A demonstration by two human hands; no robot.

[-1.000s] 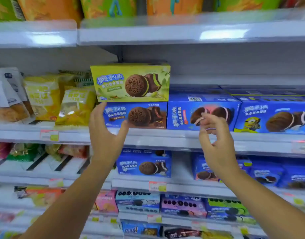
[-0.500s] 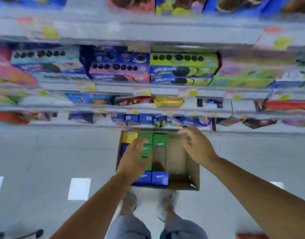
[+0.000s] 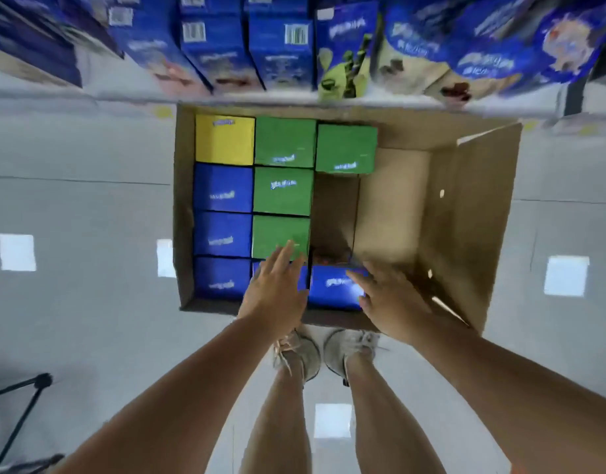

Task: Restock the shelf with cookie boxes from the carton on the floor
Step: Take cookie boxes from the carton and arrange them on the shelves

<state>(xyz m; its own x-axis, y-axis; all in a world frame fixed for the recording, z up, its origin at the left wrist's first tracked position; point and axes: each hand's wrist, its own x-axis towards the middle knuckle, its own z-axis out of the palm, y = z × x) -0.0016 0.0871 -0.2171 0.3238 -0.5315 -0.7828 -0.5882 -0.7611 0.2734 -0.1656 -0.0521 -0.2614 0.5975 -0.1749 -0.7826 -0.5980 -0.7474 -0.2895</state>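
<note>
Cookie boxes [image 3: 284,191] are sitting packed upright in the carton [image 3: 472,213], and we are reaching both hands down to its six o'clock end. Our left hand [image 3: 277,292] is hovering flat, fingers straight and holding nothing, its fingertips lying over the nearest green box [image 3: 281,234]. Our right hand [image 3: 392,302] is spreading loosely at three o'clock of the end blue box [image 3: 332,289], meeting its edge but clasping nothing. We are flanking that box, we judge, because the empty slot at its twelve o'clock is leaving room for fingers. The carton is resting on the floor [image 3: 72,206], with the shelf [image 3: 89,95] waiting at twelve o'clock.
</note>
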